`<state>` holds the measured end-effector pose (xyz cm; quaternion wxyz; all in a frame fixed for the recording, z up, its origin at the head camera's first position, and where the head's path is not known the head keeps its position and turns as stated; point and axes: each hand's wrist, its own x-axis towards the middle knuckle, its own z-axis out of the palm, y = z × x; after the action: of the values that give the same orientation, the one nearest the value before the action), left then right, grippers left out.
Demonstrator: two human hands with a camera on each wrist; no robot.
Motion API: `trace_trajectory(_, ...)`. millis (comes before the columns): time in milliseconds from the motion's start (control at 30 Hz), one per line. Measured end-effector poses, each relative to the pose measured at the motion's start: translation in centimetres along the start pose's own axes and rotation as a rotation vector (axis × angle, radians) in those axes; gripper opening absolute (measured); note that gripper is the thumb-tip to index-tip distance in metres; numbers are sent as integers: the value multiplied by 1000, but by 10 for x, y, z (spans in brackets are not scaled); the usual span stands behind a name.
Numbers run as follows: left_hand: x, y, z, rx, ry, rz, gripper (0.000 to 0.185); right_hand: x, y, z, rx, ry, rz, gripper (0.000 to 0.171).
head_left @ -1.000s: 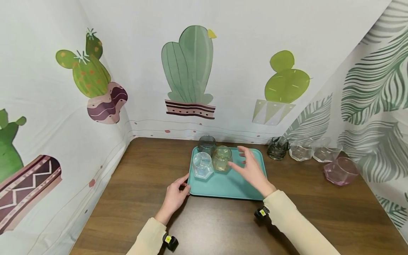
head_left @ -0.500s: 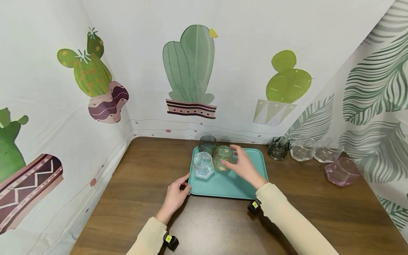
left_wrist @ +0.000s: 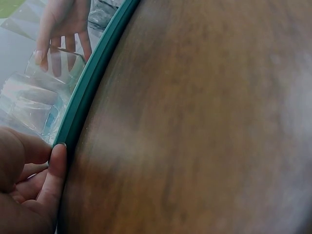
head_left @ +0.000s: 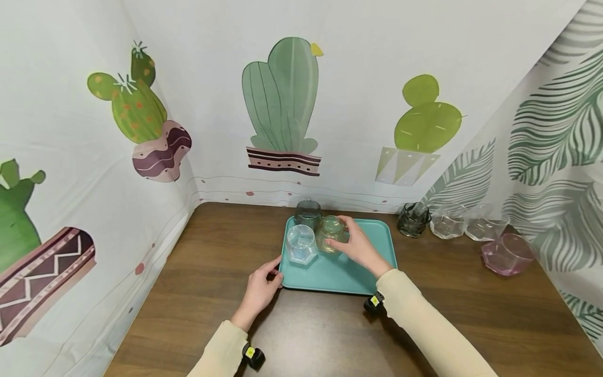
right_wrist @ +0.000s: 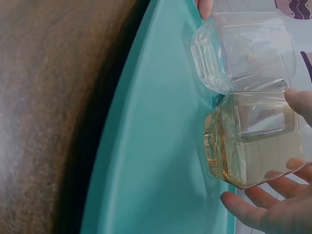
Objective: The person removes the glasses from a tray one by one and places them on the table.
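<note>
A teal tray [head_left: 358,275] lies on the brown table and carries three glasses at its far left. A yellowish glass [head_left: 328,233] stands beside a clear glass [head_left: 300,245], with a grey-blue glass [head_left: 307,211] behind them. My right hand [head_left: 346,238] grips the yellowish glass from the right. In the right wrist view its fingers [right_wrist: 253,209] and thumb wrap the yellowish glass [right_wrist: 248,139], which touches the clear glass [right_wrist: 241,48]. My left hand [head_left: 270,275] holds the tray's near-left corner, thumb [left_wrist: 56,170] against the rim [left_wrist: 90,80].
On the table right of the tray stand a dark glass [head_left: 412,220], two clear glasses [head_left: 447,222] [head_left: 485,226] and a pink glass [head_left: 506,254]. Cloth walls printed with cacti and leaves close the table in on the left, back and right.
My right hand has moved left across the tray and closed its fingers round the yellowish glass. The left hand has stayed at the tray's corner.
</note>
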<state>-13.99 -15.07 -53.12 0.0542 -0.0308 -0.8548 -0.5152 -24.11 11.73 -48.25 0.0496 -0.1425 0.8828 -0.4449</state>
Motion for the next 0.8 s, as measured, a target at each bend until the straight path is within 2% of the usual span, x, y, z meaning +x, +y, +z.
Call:
trace_trajectory(400,0,-1,0,-14,-1,11,45,-11,6,-6,66,20,27,81)
trace_trajectory(800,0,0,0,-10,-5,8,45,-33,19,-23,80,54,33,81)
